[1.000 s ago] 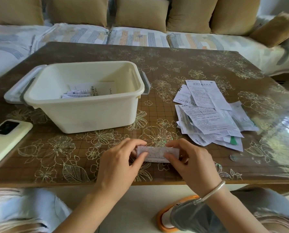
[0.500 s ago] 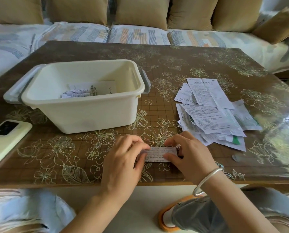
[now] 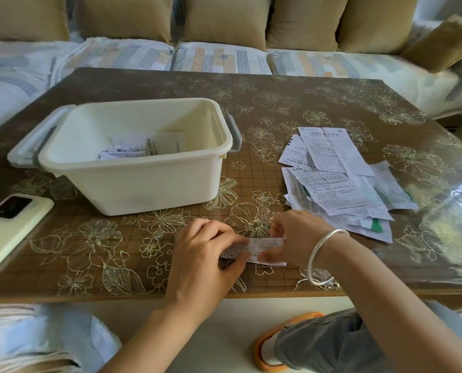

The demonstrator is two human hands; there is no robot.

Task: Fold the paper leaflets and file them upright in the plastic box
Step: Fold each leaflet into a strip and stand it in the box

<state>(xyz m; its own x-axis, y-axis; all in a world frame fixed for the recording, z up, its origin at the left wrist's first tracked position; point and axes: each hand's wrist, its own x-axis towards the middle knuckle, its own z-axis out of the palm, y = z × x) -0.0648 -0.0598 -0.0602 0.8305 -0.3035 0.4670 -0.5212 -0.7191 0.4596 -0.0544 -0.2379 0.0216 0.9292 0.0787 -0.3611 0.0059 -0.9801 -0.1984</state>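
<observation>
Since half a second ago the leaflet (image 3: 267, 249) has opened wider, flat near the front edge of the worktop (image 3: 116, 251). My left hand (image 3: 205, 254) has its grip pinching the left end, and my right hand (image 3: 297, 235) pinches the upper right edge. I judge another crease is being set. The plastic box (image 3: 154, 184) stands behind, apart.

Phone (image 3: 12, 224) cut by left edge; leaflet (image 3: 266, 244) left end under left hand (image 3: 200, 259)

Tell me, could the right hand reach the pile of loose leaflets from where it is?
Probably yes. The pile lies just beyond the right hand, with nothing between them; but its fingers pinch the folded leaflet, which it would have to release first.
</observation>
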